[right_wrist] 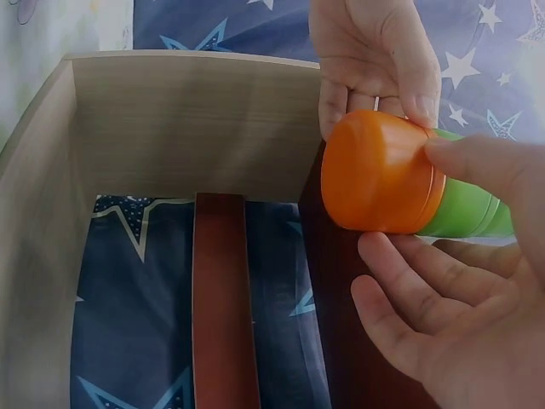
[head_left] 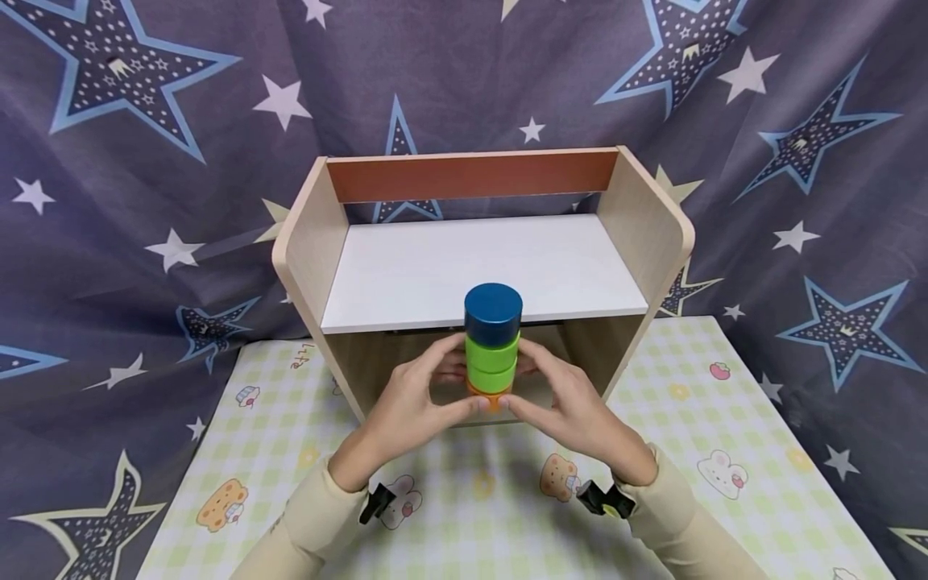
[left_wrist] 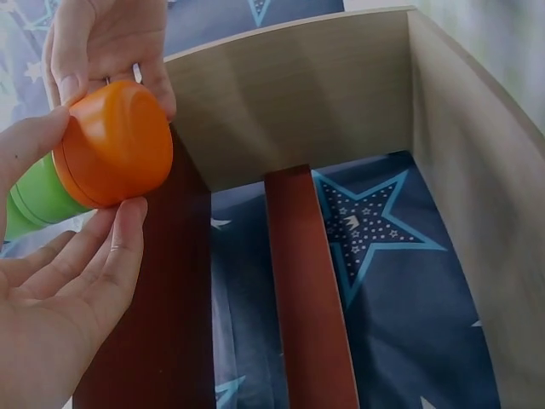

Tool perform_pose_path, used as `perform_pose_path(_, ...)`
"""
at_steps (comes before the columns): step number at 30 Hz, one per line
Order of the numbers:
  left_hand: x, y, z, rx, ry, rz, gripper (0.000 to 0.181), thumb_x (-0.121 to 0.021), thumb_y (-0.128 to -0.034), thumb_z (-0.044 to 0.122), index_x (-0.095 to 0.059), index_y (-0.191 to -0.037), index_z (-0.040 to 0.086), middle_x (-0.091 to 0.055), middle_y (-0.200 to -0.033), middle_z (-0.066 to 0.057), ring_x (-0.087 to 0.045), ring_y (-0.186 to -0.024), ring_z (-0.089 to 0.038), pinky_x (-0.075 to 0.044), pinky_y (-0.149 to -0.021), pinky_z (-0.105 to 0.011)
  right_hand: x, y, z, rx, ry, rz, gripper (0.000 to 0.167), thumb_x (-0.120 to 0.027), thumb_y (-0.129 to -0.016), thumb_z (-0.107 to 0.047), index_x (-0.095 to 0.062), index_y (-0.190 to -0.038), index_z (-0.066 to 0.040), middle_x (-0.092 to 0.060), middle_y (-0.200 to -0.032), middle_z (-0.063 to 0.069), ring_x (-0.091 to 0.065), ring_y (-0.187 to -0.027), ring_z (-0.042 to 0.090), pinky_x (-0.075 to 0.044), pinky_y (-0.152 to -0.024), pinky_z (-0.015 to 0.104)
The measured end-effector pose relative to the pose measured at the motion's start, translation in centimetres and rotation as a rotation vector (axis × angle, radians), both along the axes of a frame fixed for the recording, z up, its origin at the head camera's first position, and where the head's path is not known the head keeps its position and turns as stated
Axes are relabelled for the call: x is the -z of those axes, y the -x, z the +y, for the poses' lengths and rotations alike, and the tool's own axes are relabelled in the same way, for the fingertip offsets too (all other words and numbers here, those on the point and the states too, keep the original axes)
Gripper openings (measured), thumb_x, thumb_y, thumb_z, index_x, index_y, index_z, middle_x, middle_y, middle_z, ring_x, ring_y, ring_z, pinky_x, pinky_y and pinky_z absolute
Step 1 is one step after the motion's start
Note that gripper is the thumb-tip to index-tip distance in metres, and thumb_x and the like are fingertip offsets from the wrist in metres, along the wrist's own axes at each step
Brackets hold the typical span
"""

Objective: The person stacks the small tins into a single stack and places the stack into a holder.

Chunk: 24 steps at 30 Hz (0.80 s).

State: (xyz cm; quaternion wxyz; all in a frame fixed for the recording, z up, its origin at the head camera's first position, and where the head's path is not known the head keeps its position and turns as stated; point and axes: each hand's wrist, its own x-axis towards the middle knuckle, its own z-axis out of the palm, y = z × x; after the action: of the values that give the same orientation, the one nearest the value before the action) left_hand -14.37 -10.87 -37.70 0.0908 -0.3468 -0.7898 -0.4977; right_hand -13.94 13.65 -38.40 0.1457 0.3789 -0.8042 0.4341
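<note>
A cylindrical container stands upright between both hands, in front of the shelf's white board. It has a dark blue top, a ringed light green middle and an orange bottom, the latter large in the left wrist view as a rounded orange end. My left hand holds it from the left, thumb at the front low down and fingers behind. From the other side my right hand grips it likewise, its thumb close to the left one. In the right wrist view, thumb and fingertips touch the orange end near the green seam.
A small wooden shelf unit stands behind the hands, with a white board, a red-brown back rail and an open compartment underneath. It rests on a table with a green checked cloth. A dark star-patterned curtain hangs behind.
</note>
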Motion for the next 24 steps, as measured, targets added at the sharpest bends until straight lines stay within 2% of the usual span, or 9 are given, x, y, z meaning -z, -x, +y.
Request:
perform_pose_path(5,-0.6,0.1,-0.1,-0.002,0.006,0.006,0.077,-0.085,-0.0832,0.021,-0.044,-0.148,0.016,-0.066,-0.121,-0.002,-0.066,-0.104,-0.013,-0.056,-0.089,-0.029,-0.4,0.1,-0.1,-0.001,0.019,0.006,0.076,-0.08,-0.086,-0.006,-0.041,-0.151,-0.011,-0.066,-0.117,-0.001,-0.064,-0.104,0.015,-0.055,-0.089,0.04)
perform_pose_path(9,-1.0,0.2,-0.2,-0.002,0.009,0.021,0.079,-0.086,-0.0826,0.021,-0.044,-0.149,0.015,-0.067,-0.121,-0.002,-0.066,-0.104,-0.013,-0.056,-0.089,-0.029,-0.8,0.1,-0.1,0.01,0.025,0.002,0.075,-0.08,-0.086,-0.006,-0.042,-0.15,-0.012,-0.066,-0.115,-0.002,-0.064,-0.103,0.015,-0.054,-0.09,0.036)
perform_pose_path(14,-1.5,0.3,-0.1,-0.007,0.01,0.037,0.079,-0.086,-0.0819,0.022,-0.044,-0.149,0.016,-0.067,-0.119,-0.002,-0.066,-0.103,-0.012,-0.056,-0.088,-0.029,-1.4,0.2,-0.2,0.015,0.042,0.009,0.074,-0.08,-0.086,-0.005,-0.043,-0.149,-0.012,-0.067,-0.115,-0.001,-0.064,-0.103,0.015,-0.055,-0.089,0.038)
perform_pose_path(22,-2.3,0.4,-0.1,-0.013,0.009,0.028,0.076,-0.084,-0.084,0.024,-0.045,-0.148,0.017,-0.068,-0.118,0.0,-0.066,-0.103,-0.012,-0.056,-0.089,-0.029,-2.1,0.4,-0.3,0.022,0.049,0.034,0.075,-0.081,-0.084,-0.004,-0.044,-0.149,-0.011,-0.068,-0.114,0.001,-0.065,-0.101,0.017,-0.054,-0.088,0.035)
perform_pose_path(24,-2.4,0.5,-0.1,-0.016,0.006,0.032,0.076,-0.085,-0.0836,0.024,-0.045,-0.148,0.017,-0.068,-0.118,0.001,-0.066,-0.103,-0.011,-0.056,-0.089,-0.028,-2.2,0.4,-0.4,0.018,0.055,0.035,0.074,-0.081,-0.084,-0.004,-0.044,-0.149,-0.01,-0.068,-0.115,0.001,-0.065,-0.101,0.017,-0.055,-0.088,0.037)
